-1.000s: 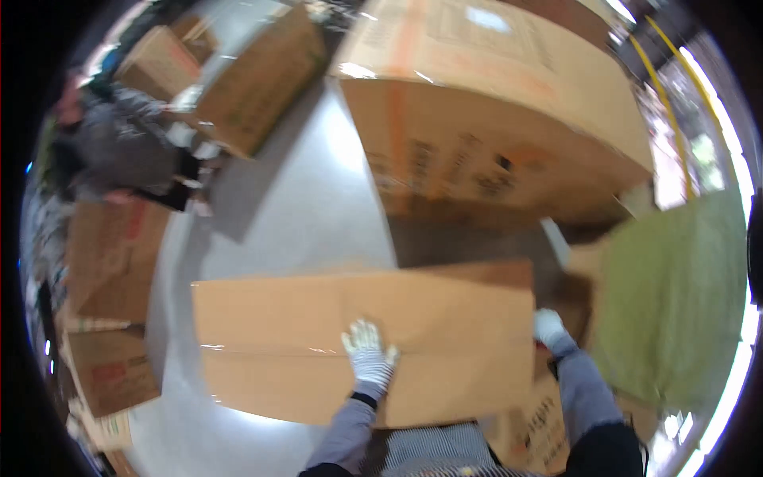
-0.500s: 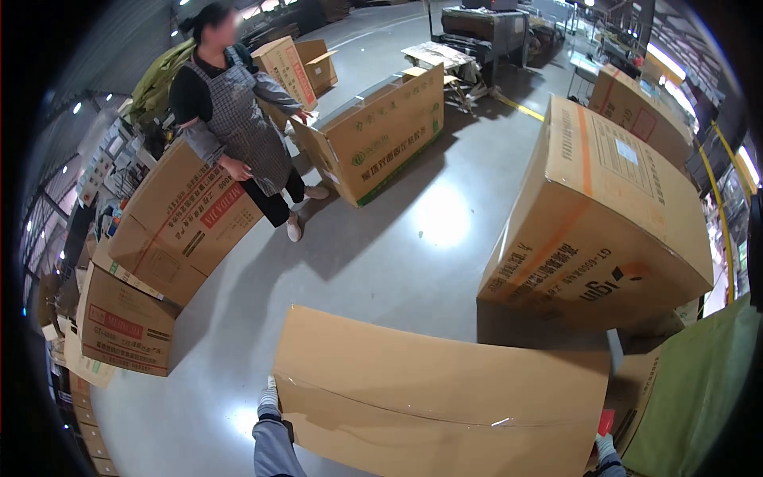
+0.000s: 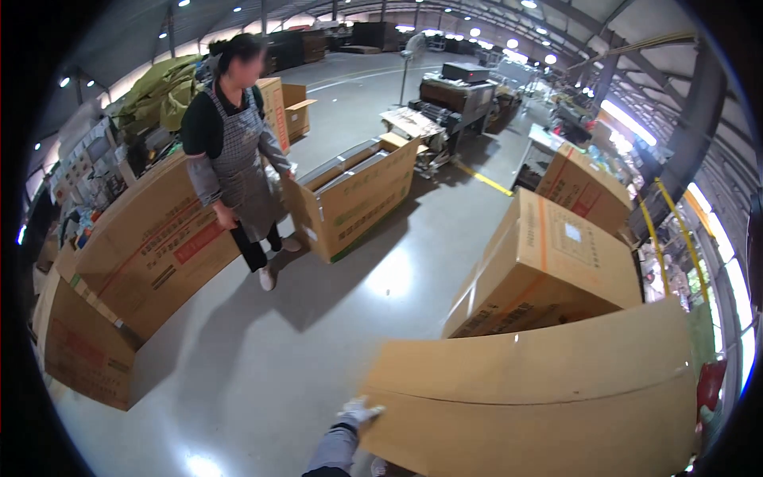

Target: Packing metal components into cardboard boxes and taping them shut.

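Fingertips [image 3: 376,410] of the left hand [image 3: 359,411], white-gloved below a grey sleeve, set against the left end of a long, plain brown cardboard carton [image 3: 528,437]. Held there, by the look of it, to steady so long a body from its end. Cannot tell whether curled round the edge or merely pressed on it. Right hand not to be made out at the opposite end; cannot tell whether gripping or loose. Just beside that end, a red object of unclear kind [image 3: 711,385]. Carton itself across the lower right, close before the body, with a thin seam along its broad face; no telling what bears its weight.

Just beyond, partly covered by it, a bulky brown carton with an orange band and white label [image 3: 576,246], on the smooth grey floor [image 3: 262,350]. To the left, well apart, a long brown carton with a red panel [image 3: 151,242] and a smaller brown carton [image 3: 87,342], close together, probably to save room. Between, a person in a grey checked apron [image 3: 250,151], near an open-topped brown carton [image 3: 369,211], apparently left open for reaching its grey contents [image 3: 338,168]. Farther back, a dark, boxy machine [image 3: 465,95]
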